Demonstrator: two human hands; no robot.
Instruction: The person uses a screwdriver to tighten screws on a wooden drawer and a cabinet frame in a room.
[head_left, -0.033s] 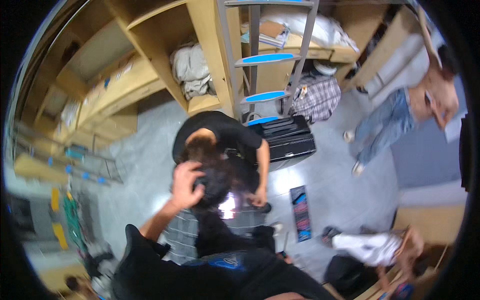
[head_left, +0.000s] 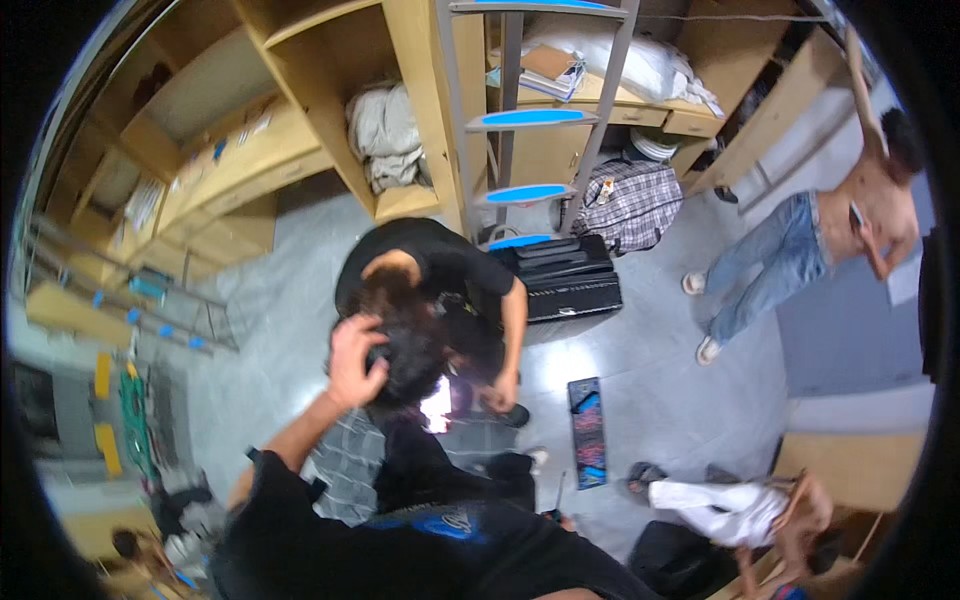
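My left hand (head_left: 356,360) lies on the dark hair of the bowed head (head_left: 408,350) in front of me. Its fingers are bent and apart, the thumb spread from them. Something dark shows between thumb and fingers, too indistinct to tell from the hair. That head belongs to a person in a black shirt (head_left: 450,255) leaning toward me. Below it glows a bright screen (head_left: 437,405), partly hidden by the head. The person's own hand (head_left: 502,390) is beside it, near a small dark object (head_left: 517,415). I cannot see my right hand.
A black suitcase (head_left: 570,290) and plaid bag (head_left: 630,205) stand beyond, beside a ladder (head_left: 530,118) with blue treads. A dark patterned board (head_left: 588,435) lies on the floor. At right, one person (head_left: 800,235) stands holding a phone; another (head_left: 740,510) is lower down.
The view has shifted slightly. My left hand and the head under it sit a little farther left in the picture, the hand still on the hair.
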